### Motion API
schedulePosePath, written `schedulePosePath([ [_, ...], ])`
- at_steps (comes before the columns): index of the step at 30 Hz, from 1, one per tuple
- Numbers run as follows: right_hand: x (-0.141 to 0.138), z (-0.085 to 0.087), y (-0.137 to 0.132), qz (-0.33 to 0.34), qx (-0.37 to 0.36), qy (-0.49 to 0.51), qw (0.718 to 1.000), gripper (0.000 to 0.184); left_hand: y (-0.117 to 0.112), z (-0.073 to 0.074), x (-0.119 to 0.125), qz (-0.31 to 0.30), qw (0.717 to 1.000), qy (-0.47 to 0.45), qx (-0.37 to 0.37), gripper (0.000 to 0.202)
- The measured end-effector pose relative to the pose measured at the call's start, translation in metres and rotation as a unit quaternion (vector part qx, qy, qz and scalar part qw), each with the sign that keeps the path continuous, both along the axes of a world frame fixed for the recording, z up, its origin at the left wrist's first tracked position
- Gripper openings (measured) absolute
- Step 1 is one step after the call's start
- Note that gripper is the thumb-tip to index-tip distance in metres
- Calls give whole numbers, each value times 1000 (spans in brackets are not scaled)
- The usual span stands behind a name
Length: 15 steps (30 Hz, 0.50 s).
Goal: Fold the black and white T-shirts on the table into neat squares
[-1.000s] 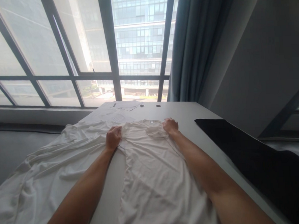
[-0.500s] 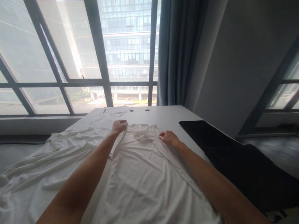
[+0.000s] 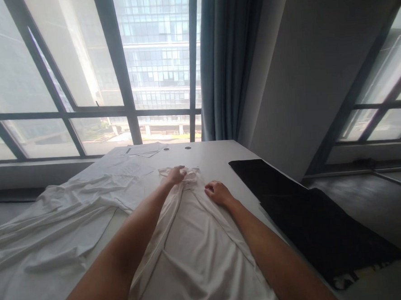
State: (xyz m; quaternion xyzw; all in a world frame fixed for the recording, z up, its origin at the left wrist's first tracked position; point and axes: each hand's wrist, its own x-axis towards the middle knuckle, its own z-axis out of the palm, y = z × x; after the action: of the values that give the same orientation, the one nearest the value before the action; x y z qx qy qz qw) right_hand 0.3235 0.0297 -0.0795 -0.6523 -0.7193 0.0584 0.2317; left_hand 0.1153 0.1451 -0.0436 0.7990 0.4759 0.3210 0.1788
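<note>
A white shirt [image 3: 202,240] lies lengthwise before me on the table, its long sides folded inward and its neckline at the far end. My left hand [image 3: 176,174] is closed on the cloth near the neckline, where the left side is turned over; its fingertips are partly hidden. Beside the shirt's right edge is my right hand [image 3: 219,192], fingers loosely curled with a small gap between them. No cloth shows in that gap, and whether the fingertips touch the edge is unclear.
Another white cloth [image 3: 63,235] lies crumpled on the left. Paper sheets [image 3: 142,149] rest at the far left of the white table [image 3: 217,151]. Black cloth [image 3: 313,220] covers the right side. Windows and a grey-blue curtain [image 3: 231,75] stand behind.
My left hand has moved right, bringing the shirt's left side inward over the middle. My right hand stays by the right edge, its fingers slightly looser. The view has turned a little rightward.
</note>
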Motion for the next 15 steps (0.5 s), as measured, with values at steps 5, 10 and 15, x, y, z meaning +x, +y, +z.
schedulePosePath([
  [5, -7, -1, -3, -19, 9, -20, 1000, 29, -28, -19, -36, 19, 990, 130, 61, 40],
  [10, -29, 5, 0, 2, 53, -48, 997, 37, -53, -38, -73, 31, 966, 256, -28, 66],
  [15, -70, 28, 22, 71, 29, -87, 993, 45, -66, -44, -87, 30, 953, 293, -72, 77],
])
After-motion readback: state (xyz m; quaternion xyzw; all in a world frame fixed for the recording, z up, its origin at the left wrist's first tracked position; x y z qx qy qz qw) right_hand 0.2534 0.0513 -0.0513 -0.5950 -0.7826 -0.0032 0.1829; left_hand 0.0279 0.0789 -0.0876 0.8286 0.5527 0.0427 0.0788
